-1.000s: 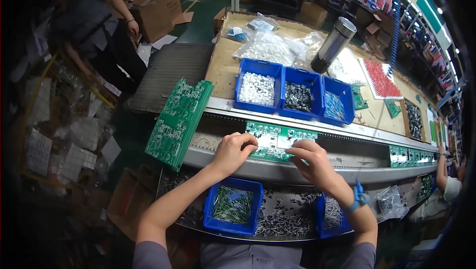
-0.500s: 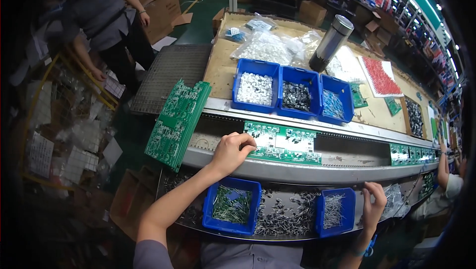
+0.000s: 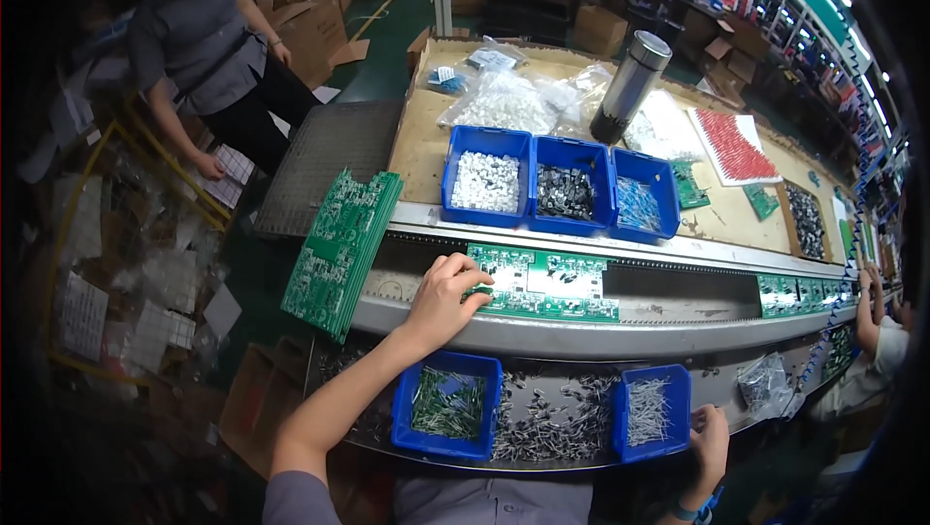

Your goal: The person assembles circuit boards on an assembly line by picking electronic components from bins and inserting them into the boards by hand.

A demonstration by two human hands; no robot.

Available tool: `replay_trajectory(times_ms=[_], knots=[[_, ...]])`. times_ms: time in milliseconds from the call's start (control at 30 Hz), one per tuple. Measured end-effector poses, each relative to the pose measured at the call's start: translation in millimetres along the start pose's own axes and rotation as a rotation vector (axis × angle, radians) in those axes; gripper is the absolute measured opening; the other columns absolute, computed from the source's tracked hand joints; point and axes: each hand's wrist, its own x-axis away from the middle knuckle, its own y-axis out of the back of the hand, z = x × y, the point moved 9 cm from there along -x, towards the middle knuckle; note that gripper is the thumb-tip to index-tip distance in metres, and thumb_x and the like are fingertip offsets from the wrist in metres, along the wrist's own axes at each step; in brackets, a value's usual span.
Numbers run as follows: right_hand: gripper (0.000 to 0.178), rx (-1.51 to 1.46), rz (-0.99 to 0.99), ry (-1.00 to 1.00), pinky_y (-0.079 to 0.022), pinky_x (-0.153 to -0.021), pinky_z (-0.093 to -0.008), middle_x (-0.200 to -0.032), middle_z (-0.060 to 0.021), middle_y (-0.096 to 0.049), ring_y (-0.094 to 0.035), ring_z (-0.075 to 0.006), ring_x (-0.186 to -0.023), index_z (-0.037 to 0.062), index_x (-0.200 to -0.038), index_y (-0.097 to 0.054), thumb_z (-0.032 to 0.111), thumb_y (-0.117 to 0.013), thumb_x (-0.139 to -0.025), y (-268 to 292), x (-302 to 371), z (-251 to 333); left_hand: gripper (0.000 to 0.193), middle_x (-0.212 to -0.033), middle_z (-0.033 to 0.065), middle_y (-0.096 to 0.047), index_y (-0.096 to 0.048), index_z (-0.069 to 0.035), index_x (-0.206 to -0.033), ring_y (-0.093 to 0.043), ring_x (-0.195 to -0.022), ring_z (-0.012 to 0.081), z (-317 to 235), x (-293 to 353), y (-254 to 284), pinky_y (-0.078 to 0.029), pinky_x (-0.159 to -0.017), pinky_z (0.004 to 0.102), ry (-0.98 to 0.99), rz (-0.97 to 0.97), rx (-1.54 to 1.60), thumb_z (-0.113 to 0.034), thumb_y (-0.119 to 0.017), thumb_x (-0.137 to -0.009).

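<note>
A green circuit board lies in the metal rail, with small parts on it. My left hand is at the board's left end, thumb and fingers pinched together; whatever is between the fingertips is too small to make out. My right hand is beside the right wall of a blue bin of thin silvery wire-leaded parts. Its fingers are curled in, and what they hold, if anything, is hidden. Left of that bin, loose leaded parts cover the tray, and another blue bin holds green leaded parts.
Beyond the rail stand three blue bins of white, black and blue parts. A steel flask is behind them. Stacked circuit boards lean at the left. Another person stands far left; a co-worker's arm shows at right.
My right hand has come down and left to the right wall of the silvery-parts bin. My left hand stays at the board's left end. The whole view has shifted slightly.
</note>
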Motion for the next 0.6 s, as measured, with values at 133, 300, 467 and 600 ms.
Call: replay_trajectory(times_ms=[133, 300, 467, 600], knots=[[0.022, -0.088, 0.098, -0.051, -0.047, -0.062, -0.0365, -0.073, -0.0154, -0.061, -0.061, -0.0294, -0.068, 0.0003, -0.080, -0.060, 0.000, -0.067, -0.059, -5, -5, 5, 0.013, -0.087, 0.0103, -0.058, -0.064, -0.002, -0.086, -0.058, -0.084, 0.0268, -19, 4, 22, -0.047, -0.075, 0.0368, 0.041, 0.150, 0.136, -0.007, -0.067, -0.075], [0.010, -0.091, 0.122, -0.015, -0.045, -0.053, -0.0339, -0.059, -0.0168, -0.058, -0.059, -0.0270, -0.053, -0.0033, -0.072, -0.059, 0.001, -0.063, -0.064, -4, -1, 10, 0.012, -0.082, 0.0127, -0.062, -0.063, -0.001, -0.086, -0.061, -0.080, 0.0308, -45, 49, 53, -0.049, -0.072, 0.0369, 0.057, 0.647, 0.117, -0.012, -0.063, -0.080], [0.012, -0.171, 0.172, 0.018, -0.046, -0.054, -0.0336, -0.061, -0.0189, -0.058, -0.060, -0.0278, -0.055, -0.0040, -0.074, -0.060, 0.004, -0.065, -0.066, 2, -1, 35, 0.029, -0.090, 0.0120, -0.061, -0.062, -0.005, -0.095, -0.060, -0.089, 0.0310, -3, 133, 80, -0.049, -0.076, 0.0391, 0.431, 0.728, -0.294, -0.019, -0.071, -0.072], [0.016, -0.126, 0.166, 0.044, -0.046, -0.054, -0.0348, -0.062, -0.0200, -0.058, -0.060, -0.0301, -0.057, -0.0041, -0.075, -0.060, 0.009, -0.065, -0.067, -3, -6, 34, 0.038, -0.094, 0.0116, -0.057, -0.060, -0.007, -0.098, -0.058, -0.090, 0.0314, 17, 172, 70, -0.048, -0.077, 0.0395, 0.491, 0.691, -0.413, -0.020, -0.075, -0.066]])
